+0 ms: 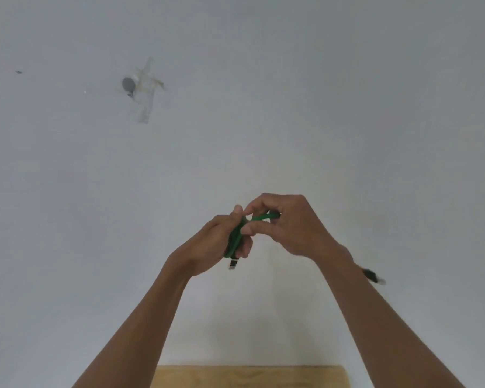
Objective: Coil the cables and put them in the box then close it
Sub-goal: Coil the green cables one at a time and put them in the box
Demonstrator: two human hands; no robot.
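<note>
Filling nearly the whole view was a white wall (263, 107), with a wooden edge (249, 376) at 6 o'clock; no box showed. At centre the left hand (213, 245) gripped the coiled green cable (234, 239), one plug (233, 264) dangling at 6 o'clock. The right hand (289, 225) pinched a loose loop at its 3 o'clock. The blurred second plug (374, 277) hung free; my worry was it whipping and springing the coil apart.

You've got a plain white wall (291, 93) filling the view. Upper left: a grey round fitting (128, 84) with yellowed clear tape (146, 91) stuck over it. Small dark speck (18, 71) far left. Light wooden worktop (249, 376) edge at bottom.
</note>
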